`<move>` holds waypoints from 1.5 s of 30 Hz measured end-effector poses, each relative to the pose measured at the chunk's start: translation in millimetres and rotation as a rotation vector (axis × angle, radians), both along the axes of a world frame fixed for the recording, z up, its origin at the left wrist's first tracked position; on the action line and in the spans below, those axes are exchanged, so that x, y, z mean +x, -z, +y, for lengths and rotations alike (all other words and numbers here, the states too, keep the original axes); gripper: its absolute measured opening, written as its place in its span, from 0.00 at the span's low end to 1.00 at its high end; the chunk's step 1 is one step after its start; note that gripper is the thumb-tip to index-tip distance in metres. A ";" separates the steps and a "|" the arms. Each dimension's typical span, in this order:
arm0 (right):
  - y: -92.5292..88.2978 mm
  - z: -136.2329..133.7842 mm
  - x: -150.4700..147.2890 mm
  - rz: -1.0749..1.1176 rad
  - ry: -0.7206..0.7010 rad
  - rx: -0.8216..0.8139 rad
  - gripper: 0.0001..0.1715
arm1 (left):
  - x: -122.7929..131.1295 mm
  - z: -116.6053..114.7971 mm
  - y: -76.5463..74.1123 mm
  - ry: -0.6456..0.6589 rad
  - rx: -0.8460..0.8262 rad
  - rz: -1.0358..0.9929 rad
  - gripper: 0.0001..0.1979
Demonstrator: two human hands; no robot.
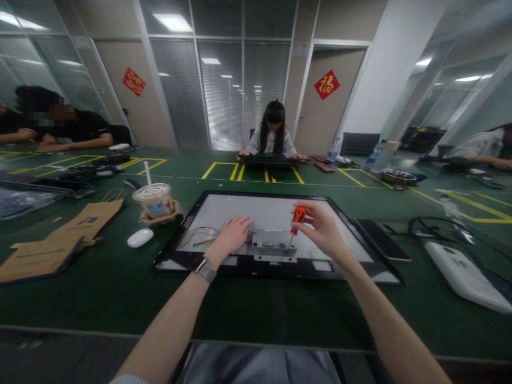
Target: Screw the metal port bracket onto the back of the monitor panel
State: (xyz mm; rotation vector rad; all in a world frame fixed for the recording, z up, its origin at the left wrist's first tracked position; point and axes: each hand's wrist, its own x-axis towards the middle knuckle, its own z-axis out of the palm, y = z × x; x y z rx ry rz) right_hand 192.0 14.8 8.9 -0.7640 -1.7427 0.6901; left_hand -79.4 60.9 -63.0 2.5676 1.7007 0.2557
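A flat monitor panel (280, 210) lies face down on the green table, its pale back up inside a black frame. A small metal circuit box (271, 244) sits near its front edge, with thin coloured wires (198, 234) running left. My left hand (232, 234) rests flat on the panel, fingers spread, touching the box's left side. My right hand (322, 229) is closed on an orange-handled screwdriver (297, 220), held upright with its tip on the box.
A lidded drink cup (154, 200) with a straw, a white mouse (140, 237) and brown paper bags (60, 240) lie to the left. A black phone (382, 240), cables and a white cover (464, 274) lie right. Other people sit at the far and side edges.
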 end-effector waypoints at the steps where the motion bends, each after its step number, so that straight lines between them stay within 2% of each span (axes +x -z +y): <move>1: -0.7 -0.7 -0.5 0.002 -0.005 -0.002 0.21 | -0.2 0.2 0.1 0.001 -0.001 -0.001 0.25; 9: -7.6 -6.8 -2.4 -0.028 -0.070 -0.003 0.15 | -0.7 0.9 -0.3 0.001 -0.008 -0.004 0.24; 14: -8.5 -6.5 -1.5 -0.127 -0.049 0.027 0.20 | -1.1 2.0 1.9 0.001 -0.003 -0.002 0.24; 19: -4.5 0.4 2.0 -0.132 0.016 0.007 0.24 | 0.0 0.0 -1.7 0.005 0.001 0.005 0.24; 26: -1.5 -0.6 0.2 -0.114 -0.016 -0.007 0.27 | 1.8 -4.0 -7.1 -0.004 0.001 0.013 0.24; 38: -1.4 2.1 2.4 -0.104 0.016 0.034 0.20 | -1.3 1.5 -0.2 0.013 0.008 0.019 0.25; 45: -2.4 -0.4 2.7 -0.102 0.006 0.006 0.25 | -2.6 1.8 1.9 0.014 0.003 0.021 0.24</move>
